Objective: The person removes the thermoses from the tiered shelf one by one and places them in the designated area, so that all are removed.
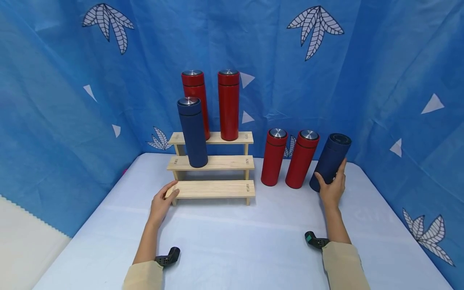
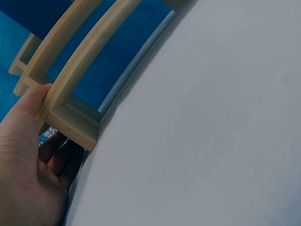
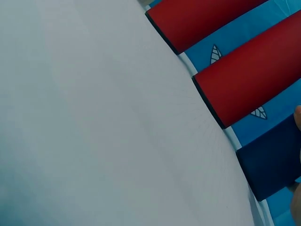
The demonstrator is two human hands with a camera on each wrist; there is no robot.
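Observation:
My left hand point(image 1: 161, 204) grips the left end of the lowest step of a three-step wooden stand point(image 1: 214, 189), thumb on top and fingers underneath. The left wrist view shows the same hand point(image 2: 33, 155) at the stand's end leg point(image 2: 73, 126). On the right, my right hand point(image 1: 332, 189) holds a dark blue thermos point(image 1: 331, 159), thumb on its left side and fingers round its right. In the right wrist view the lower part of this blue thermos point(image 3: 273, 160) appears near the table, with only bits of the hand at the edge.
Two red thermoses point(image 1: 274, 159) point(image 1: 302, 161) stand on the table left of the held one. Another blue thermos point(image 1: 193, 135) is on the middle step; two more red ones point(image 1: 229, 106) point(image 1: 197, 90) are on the top step. A blue curtain point(image 1: 261, 48) hangs behind the white-covered table point(image 1: 239, 249).

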